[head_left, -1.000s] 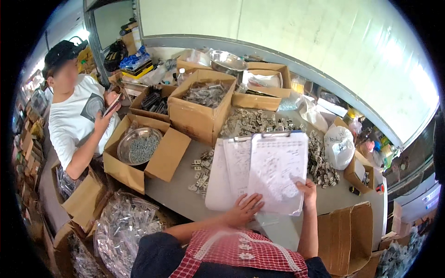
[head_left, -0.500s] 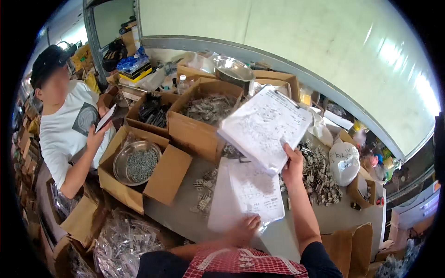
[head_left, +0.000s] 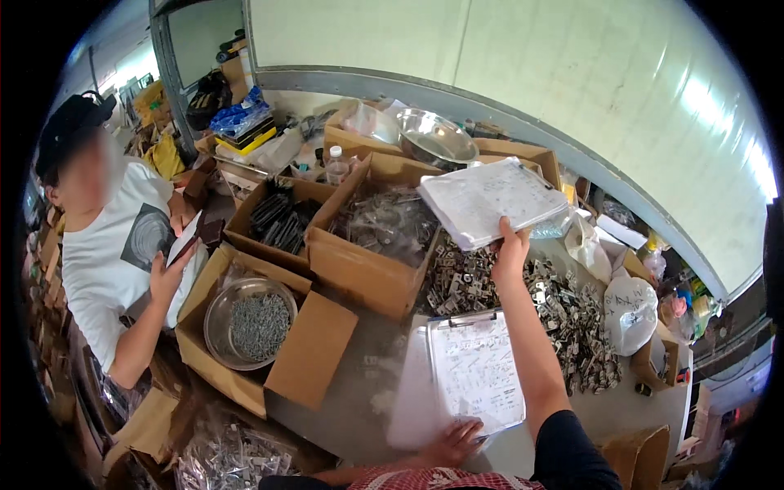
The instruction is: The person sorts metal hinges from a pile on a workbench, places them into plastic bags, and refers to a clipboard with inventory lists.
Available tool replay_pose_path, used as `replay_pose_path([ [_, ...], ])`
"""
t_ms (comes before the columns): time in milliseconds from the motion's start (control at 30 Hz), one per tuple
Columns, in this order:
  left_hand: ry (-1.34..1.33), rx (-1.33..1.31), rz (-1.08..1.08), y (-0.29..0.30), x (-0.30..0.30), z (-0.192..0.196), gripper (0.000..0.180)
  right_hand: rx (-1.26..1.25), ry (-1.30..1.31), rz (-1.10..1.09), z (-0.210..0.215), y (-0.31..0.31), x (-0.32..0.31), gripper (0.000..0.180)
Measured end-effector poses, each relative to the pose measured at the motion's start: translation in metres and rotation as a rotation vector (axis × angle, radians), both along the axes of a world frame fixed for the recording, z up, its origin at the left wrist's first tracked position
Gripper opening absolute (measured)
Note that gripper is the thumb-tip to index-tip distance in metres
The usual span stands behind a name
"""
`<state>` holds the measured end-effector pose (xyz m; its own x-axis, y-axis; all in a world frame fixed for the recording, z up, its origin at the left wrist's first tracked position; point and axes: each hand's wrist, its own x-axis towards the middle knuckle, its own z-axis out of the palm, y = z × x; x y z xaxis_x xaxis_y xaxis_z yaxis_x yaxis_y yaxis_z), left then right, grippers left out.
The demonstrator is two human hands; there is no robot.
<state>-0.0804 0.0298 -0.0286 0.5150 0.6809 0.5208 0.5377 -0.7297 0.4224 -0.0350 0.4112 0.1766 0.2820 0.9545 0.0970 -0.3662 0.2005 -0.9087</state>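
My right hand [head_left: 511, 249] is raised over the table, closed on the near edge of a thick clipboard of white papers [head_left: 490, 200], thumb on top. Low in front of me, my left hand [head_left: 456, 443] is curled at the bottom edge of a second clipboard [head_left: 476, 371] with a handwritten sheet under a metal clip. A blurred pale sheet [head_left: 415, 392] lies along that clipboard's left side. Beneath my right forearm and the upper clipboard spreads a pile of small metal fittings [head_left: 572, 327].
Open cartons stand on the left: one with a steel bowl of screws [head_left: 260, 322], another with bagged parts [head_left: 384, 220]. Behind sits an empty steel basin [head_left: 437, 139]. A tied white bag [head_left: 630, 304] is on the right. A person [head_left: 114, 245] at left holds a phone-like object.
The view has shifted. The upper clipboard has tilted flatter and moved farther from the lower one, uncovering the lower clip and more metal fittings. My left hand stays at the lower clipboard's bottom edge.
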Motion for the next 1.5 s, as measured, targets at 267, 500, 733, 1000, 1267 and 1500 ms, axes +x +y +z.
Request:
replay_pose_path([
  [267,0.129,-0.014,-0.002,-0.004,0.001,0.002,0.044,-0.205,0.132,0.299,-0.045,0.095,0.107,0.046],
  [500,0.013,-0.125,-0.084,-0.001,-0.008,0.031,0.053,-0.359,-0.204,0.403,-0.076,-0.029,0.131,0.056],
  [733,0.231,-0.302,-0.202,0.000,-0.007,0.051,0.074,0.367,-1.287,0.022,-0.108,-0.182,0.178,0.058],
  [1000,0.157,-0.055,-0.020,-0.009,0.003,0.034,0.036,-0.044,-1.244,0.354,-0.175,-0.260,0.221,0.079],
  [1267,0.197,0.081,0.034,-0.020,0.004,0.044,0.052,-0.345,-0.472,0.483,-0.122,-0.256,0.207,0.038],
  [1500,0.270,-0.003,0.057,-0.023,0.003,0.038,0.056,-0.127,-0.235,0.431,-0.050,-0.251,0.196,0.021],
])
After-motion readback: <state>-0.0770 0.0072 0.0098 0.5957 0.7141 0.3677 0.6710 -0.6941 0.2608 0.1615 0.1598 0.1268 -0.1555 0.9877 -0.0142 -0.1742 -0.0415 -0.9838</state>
